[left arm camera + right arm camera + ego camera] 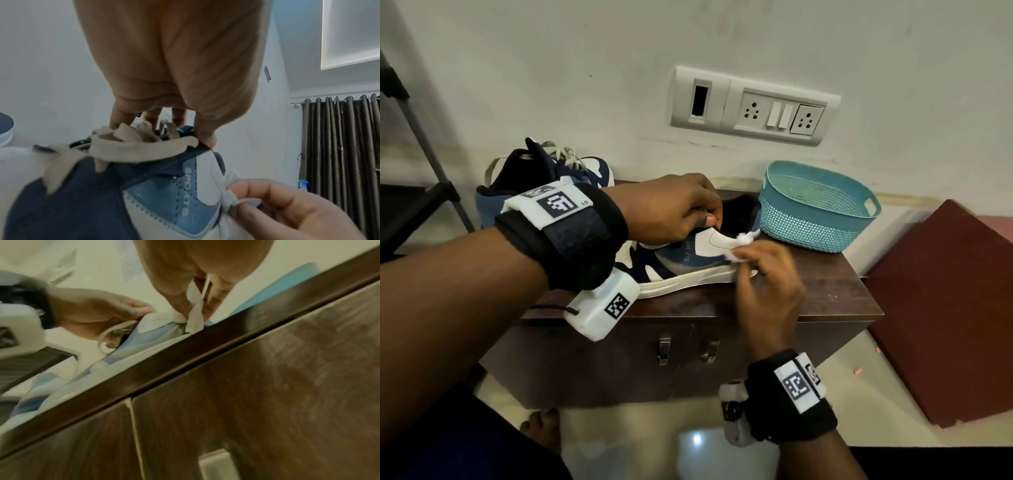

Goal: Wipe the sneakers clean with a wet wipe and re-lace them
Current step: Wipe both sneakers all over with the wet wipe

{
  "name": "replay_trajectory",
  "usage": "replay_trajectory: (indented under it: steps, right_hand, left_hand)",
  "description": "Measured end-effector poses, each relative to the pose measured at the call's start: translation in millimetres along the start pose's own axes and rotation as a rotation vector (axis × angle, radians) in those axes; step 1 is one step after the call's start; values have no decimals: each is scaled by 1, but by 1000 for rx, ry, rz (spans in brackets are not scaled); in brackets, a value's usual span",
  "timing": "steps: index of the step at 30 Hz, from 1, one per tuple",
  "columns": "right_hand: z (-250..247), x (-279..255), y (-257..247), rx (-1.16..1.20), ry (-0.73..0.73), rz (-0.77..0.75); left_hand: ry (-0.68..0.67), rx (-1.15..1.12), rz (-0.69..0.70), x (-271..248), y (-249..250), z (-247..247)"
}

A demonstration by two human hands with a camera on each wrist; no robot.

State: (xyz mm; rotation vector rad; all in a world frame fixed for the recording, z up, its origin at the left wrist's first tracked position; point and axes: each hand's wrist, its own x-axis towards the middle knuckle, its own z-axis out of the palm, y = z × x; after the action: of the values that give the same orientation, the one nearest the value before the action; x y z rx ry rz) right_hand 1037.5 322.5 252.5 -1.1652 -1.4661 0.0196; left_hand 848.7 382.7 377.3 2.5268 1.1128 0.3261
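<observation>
A: What carries everything?

B: A dark wooden worktop (835, 291) with two cabinet doors below; their handles (664, 349) sit in shadow. Its left end is cut off by the left forearm.

A: And on it?

B: At two o'clock, a teal basket (815, 219); its inside is hard to read through the mesh. At the centre, the near sneaker (681, 260), blue, navy and white, "SPORTS" on its side, sole on the worktop, heel towards the basket. Its toe is hidden behind the left wrist camera (602, 308). At ten o'clock, behind the forearm, the second sneaker (541, 171), only its upper part and pale laces showing.

A: The left hand?

B: The left hand (674, 209) comes down on the near sneaker from above, its grip closed on the collar edge, thumb on the near side, the other fingers going over to the far side. In the left wrist view the beige laces (131, 146) bunch just under those fingers.

A: And the right?

B: The right hand (767, 274), at four o'clock of the shoe, holds a crumpled white wet wipe (743, 245) pinched between thumb and fingers, pressed on the white panel near the heel. The hand is blurred, so the separate fingers are hard to make out. In the right wrist view most of the wipe (195, 316) is tucked inside the hand.
</observation>
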Motion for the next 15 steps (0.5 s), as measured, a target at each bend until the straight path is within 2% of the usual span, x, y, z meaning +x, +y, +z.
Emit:
replay_trajectory:
  steps: [3, 4, 8, 10, 12, 15]
  right_hand:
    - [-4, 14, 19, 96, 167, 370]
    - [-1, 13, 16, 106, 170, 404]
    - [6, -9, -20, 132, -12, 271]
    - [1, -8, -19, 97, -53, 241]
    - [-4, 3, -2, 15, -12, 294]
    - [-4, 12, 16, 19, 69, 464]
  left_hand:
    - [4, -1, -8, 0, 1, 1]
    - [7, -1, -8, 0, 1, 1]
    - [14, -4, -13, 0, 1, 1]
    - [9, 2, -19, 0, 2, 0]
    - [11, 11, -29, 1, 3, -1]
    - [12, 13, -34, 2, 2, 0]
